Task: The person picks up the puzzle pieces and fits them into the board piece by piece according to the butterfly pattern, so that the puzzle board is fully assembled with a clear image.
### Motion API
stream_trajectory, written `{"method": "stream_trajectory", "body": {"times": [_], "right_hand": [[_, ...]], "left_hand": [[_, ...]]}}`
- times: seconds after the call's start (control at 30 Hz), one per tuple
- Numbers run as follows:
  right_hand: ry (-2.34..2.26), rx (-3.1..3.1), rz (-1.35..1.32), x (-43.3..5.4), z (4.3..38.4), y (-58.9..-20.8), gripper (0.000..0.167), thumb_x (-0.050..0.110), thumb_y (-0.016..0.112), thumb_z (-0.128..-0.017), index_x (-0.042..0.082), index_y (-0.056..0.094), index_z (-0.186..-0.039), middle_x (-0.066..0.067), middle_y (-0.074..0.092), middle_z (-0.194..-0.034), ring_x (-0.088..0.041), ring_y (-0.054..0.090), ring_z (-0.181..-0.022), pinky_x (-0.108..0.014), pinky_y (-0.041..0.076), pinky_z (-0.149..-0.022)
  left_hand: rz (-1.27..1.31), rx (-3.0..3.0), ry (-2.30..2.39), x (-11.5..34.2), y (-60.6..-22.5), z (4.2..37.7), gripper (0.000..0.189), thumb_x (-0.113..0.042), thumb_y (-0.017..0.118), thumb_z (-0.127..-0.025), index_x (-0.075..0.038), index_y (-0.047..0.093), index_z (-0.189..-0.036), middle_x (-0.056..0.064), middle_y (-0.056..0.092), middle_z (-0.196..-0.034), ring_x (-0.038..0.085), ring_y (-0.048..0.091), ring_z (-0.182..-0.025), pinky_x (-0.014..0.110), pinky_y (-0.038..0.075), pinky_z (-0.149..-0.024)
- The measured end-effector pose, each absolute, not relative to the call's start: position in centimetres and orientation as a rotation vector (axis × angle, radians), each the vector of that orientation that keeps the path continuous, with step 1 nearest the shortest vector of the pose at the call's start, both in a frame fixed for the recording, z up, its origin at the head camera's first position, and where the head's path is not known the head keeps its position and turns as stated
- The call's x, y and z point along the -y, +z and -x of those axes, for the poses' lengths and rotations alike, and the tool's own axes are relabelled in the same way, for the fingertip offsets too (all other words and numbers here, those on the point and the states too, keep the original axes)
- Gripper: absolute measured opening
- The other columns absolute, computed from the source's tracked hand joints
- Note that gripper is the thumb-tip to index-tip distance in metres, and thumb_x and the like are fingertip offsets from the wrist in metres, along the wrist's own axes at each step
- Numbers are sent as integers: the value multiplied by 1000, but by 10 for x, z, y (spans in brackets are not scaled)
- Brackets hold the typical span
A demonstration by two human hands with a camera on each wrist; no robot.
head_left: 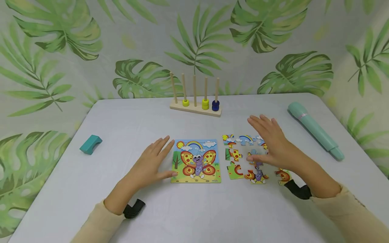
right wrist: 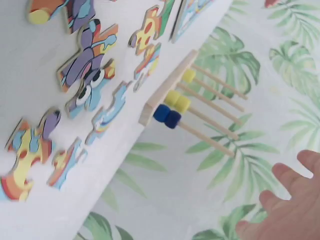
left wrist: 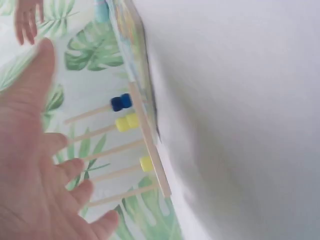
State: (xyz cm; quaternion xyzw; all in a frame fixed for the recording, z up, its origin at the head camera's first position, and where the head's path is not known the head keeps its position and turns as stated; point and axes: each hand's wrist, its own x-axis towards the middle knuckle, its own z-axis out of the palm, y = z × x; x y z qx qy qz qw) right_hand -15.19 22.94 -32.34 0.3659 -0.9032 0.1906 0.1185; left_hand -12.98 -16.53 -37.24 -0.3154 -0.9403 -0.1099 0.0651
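Both our hands hold nothing: the left hand (head_left: 149, 165) has its fingers spread apart, thumb tip over the left edge of the butterfly board (head_left: 197, 165), though we cannot tell whether it touches; the right hand (head_left: 275, 145) hangs above the loose puzzle pieces (head_left: 259, 176), thumb and fingers well apart. The board lies flat on the white table (head_left: 182, 216), with the pieces just to its right in a gapped cluster, printed side up. To handle them well, we judge it best to pinch one thin piece by its edges, match its colours against the board, and slide it in flat so the tabs do not bend. A light touch of our left fingers could steady its neighbours. Our right hand covers part of the cluster, so we should tilt it aside to see, and the black wrist mount (head_left: 299, 191) looks close enough to the lower right piece to nudge it. Farther out, the bead rack (head_left: 196, 108) stands behind the board, the teal block (head_left: 89, 145) lies far left, and the mint microphone (head_left: 317, 130) lies right, all seemingly out of our way
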Motion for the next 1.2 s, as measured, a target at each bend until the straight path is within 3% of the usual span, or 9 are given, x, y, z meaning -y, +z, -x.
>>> {"method": "stream_trajectory", "body": {"times": [0.2, 0.33, 0.6, 0.83, 1.2], "right_hand": [[851, 2771, -930, -215, 168, -330, 93, 34, 74, -72, 13, 18, -144, -13, 22, -144, -33, 16, -131, -56, 18, -100], [977, 2785, -856, -209, 181, -340, 88, 35, 73, -74, 13, 22, -143, -12, 26, -143, -32, 21, -130, -55, 24, -98], [1131, 2753, -854, -201, 201, -364, 79, 26, 73, -75, 7, 30, -139, -12, 35, -138, -29, 29, -126, -49, 27, -98], [1243, 2902, -781, -202, 212, -378, 76, 30, 69, -78, 5, 30, -138, -14, 34, -139, -35, 32, -123, -51, 28, -98], [1249, 3029, -750, -209, 221, -398, 71, 31, 69, -79, 7, 36, -137, -12, 36, -138, -30, 29, -126, -49, 23, -101]], "left_hand": [[852, 2929, -702, 159, -385, 134, 93, -50, 66, -74, -9, 20, -144, 7, 17, -147, 26, 16, -133, 42, 19, -104], [858, 2997, -888, 161, -392, 137, 93, -47, 70, -73, -7, 23, -143, 7, 19, -147, 26, 16, -133, 42, 18, -104], [956, 2992, -878, 169, -408, 142, 96, -54, 70, -67, -4, 30, -140, 9, 25, -145, 28, 20, -131, 45, 20, -103], [965, 2987, -863, 170, -411, 144, 96, -56, 69, -68, -4, 31, -139, 8, 25, -145, 27, 21, -131, 46, 20, -103], [965, 2997, -875, 171, -413, 145, 95, -54, 69, -68, -4, 31, -140, 8, 25, -145, 27, 20, -132, 47, 18, -103]]}}
